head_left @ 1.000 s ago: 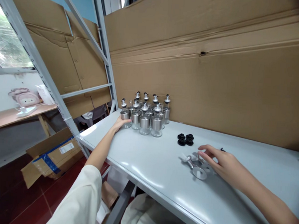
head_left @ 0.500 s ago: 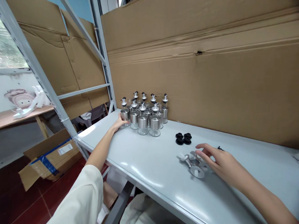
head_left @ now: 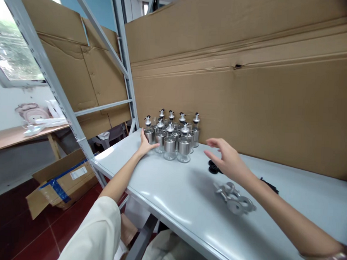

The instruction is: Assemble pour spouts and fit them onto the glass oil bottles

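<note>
Several glass bottles (head_left: 170, 146) with steel bands and silver pourer tops stand grouped at the table's back left. My left hand (head_left: 146, 146) is at the left end of the group, thumb and fingers spread beside the nearest bottle there; I cannot tell whether it touches. In the air right of the bottles, my right hand (head_left: 227, 158) is open with nothing between its thumb and fingers. Below and partly behind it lie round black stoppers (head_left: 213, 169). Loose silver pourer parts (head_left: 236, 203) lie in a cluster nearer the front, under the right forearm.
Thin black pieces (head_left: 270, 185) lie on the white table (head_left: 170, 192) beyond the right forearm. Cardboard (head_left: 250, 107) walls off the back. A grey metal post (head_left: 126, 77) rises at the left corner, and an open carton (head_left: 69, 179) sits on the floor.
My right hand has lifted away from the silver parts and moved left and up toward the bottles. My left hand stays by the bottles, its thumb now spread wider. The view has shifted slightly.
</note>
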`<state>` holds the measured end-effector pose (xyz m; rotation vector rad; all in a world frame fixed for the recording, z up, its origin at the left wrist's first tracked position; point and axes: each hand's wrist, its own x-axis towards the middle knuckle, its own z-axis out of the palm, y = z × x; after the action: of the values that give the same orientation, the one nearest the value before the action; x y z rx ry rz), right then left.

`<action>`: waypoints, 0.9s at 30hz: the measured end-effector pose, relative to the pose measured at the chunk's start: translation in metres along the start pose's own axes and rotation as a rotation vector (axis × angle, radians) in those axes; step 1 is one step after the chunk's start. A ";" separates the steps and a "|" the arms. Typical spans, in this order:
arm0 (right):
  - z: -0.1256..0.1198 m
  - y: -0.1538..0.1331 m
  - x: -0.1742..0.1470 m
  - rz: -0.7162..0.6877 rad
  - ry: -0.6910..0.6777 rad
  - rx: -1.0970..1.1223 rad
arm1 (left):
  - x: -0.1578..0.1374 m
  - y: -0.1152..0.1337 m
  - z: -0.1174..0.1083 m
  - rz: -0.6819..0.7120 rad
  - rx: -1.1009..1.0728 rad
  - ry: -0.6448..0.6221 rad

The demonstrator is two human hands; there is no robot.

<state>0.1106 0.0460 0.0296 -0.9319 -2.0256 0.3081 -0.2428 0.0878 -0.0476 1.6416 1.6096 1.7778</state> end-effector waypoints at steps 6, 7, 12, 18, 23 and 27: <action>0.045 -0.009 0.067 0.035 0.224 0.145 | -0.009 0.018 0.013 0.413 0.353 0.034; 0.052 -0.009 0.075 0.058 0.242 0.173 | -0.011 0.018 0.015 0.459 0.419 0.019; 0.081 -0.007 0.092 0.149 0.266 0.262 | -0.018 0.014 0.022 0.531 0.599 -0.054; 0.097 -0.004 0.087 0.115 0.175 0.301 | -0.020 0.016 0.024 0.492 0.609 -0.087; 0.103 -0.010 0.082 0.129 0.135 0.324 | -0.023 0.027 0.021 0.506 0.573 -0.139; 0.103 -0.021 0.075 0.095 0.138 0.317 | -0.036 0.046 0.028 0.551 0.471 -0.196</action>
<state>-0.0075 0.0974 0.0249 -0.8263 -1.7466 0.5827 -0.1863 0.0587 -0.0370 2.5924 1.6795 1.4297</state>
